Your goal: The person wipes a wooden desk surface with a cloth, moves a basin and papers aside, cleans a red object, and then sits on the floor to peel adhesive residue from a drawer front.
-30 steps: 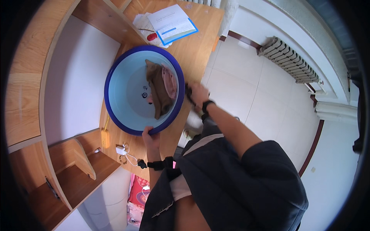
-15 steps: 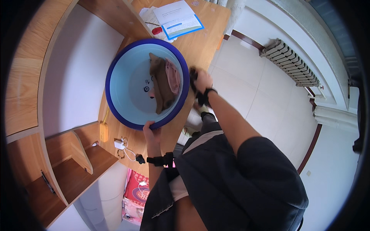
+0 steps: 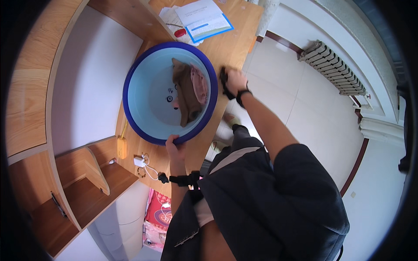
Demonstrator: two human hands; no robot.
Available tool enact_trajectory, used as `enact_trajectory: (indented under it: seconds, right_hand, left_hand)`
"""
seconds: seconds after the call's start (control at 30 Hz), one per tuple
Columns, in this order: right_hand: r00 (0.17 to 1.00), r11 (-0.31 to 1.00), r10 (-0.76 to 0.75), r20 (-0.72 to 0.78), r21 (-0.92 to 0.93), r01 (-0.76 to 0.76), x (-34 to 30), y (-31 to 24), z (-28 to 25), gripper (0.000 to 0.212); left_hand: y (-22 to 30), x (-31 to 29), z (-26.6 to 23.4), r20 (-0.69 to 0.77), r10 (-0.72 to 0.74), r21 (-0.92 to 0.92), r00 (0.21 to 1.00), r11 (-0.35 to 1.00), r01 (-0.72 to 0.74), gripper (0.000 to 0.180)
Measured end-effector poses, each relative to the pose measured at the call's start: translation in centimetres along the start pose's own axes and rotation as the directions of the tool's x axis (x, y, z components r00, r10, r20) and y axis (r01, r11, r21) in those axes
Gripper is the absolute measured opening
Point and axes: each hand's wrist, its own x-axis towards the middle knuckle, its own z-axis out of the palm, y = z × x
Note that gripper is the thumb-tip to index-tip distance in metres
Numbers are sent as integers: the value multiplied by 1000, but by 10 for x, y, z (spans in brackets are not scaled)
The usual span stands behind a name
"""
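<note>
A large round basin (image 3: pixel 213 82), light blue inside with a dark blue rim, stands on the wooden desk. A brown cloth (image 3: pixel 185 93) and a pink cloth (image 3: pixel 199 87) lie inside against its right wall. My left hand (image 3: pixel 174 150) grips the near rim, its fingers over the edge. Right of the basin, over the desk's edge, my right hand (image 3: pixel 236 81) is closed round a small dark item (image 3: pixel 224 78). The fingers partly cover it, and its kind cannot be made out. Both wrists wear black straps.
At the desk's far end lie a blue-edged booklet (image 3: pixel 207 26) and papers. A yellow power strip (image 3: pixel 122 148), a white charger (image 3: pixel 139 162) and a beaded bracelet (image 3: pixel 141 172) lie near the shelf (image 3: pixel 93 174). Tiled floor (image 3: pixel 278 95) and a radiator (image 3: pixel 333 67) are to the right.
My right hand has shifted slightly right and up with the dark item. My left hand keeps its grip on the rim. The whole view has slid slightly to the right.
</note>
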Motion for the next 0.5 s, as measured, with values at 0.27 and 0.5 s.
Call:
enact_trajectory:
  seconds: [0.27,0.5]
  right_hand:
    - [1000,998,11,-1,-59,-11,6,11,-12,23]
    - [924,975,-177,338,-69,212,3,30,-5,24]
  left_hand:
    - [2,2,-5,13,-55,76,998,996,54,13]
    - [-3,5,-4,26,-35,-15,999,999,36,15]
